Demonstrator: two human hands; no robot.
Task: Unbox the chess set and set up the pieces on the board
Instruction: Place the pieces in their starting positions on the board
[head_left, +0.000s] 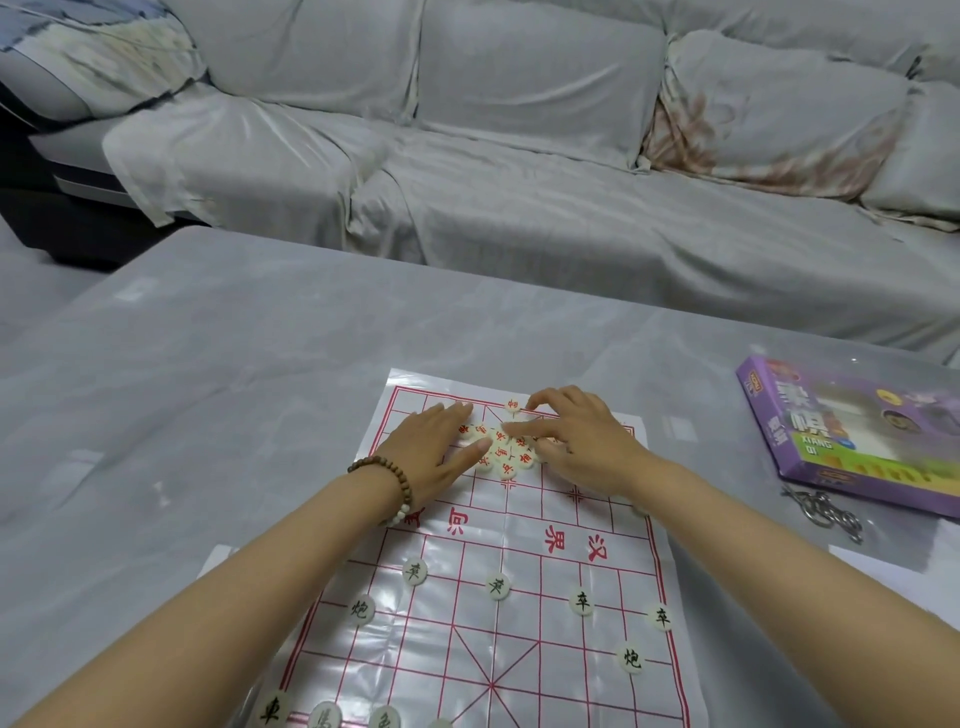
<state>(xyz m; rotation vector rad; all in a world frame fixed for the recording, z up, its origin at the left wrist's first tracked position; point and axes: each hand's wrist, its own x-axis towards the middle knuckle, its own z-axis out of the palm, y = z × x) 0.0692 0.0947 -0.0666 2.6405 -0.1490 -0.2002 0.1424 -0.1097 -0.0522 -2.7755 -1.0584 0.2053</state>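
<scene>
A plastic xiangqi board sheet (524, 639) with red lines lies on the table. Several black-lettered round pieces (497, 586) stand on the near half. A cluster of red-lettered pieces (506, 449) lies on the far half, and one red piece (513, 405) sits alone at the far edge line. My left hand (436, 452), with a bead bracelet on its wrist, rests flat against the cluster's left side, fingers straight. My right hand (576, 441) lies on the cluster's right side; its index finger reaches across the pieces and its other fingers arch near the lone piece.
The purple chess box (852, 441) lies at the table's right edge, with a metal key ring (826, 512) just in front of it. A sofa draped in grey cloth (519, 182) runs behind the grey covered table (208, 389).
</scene>
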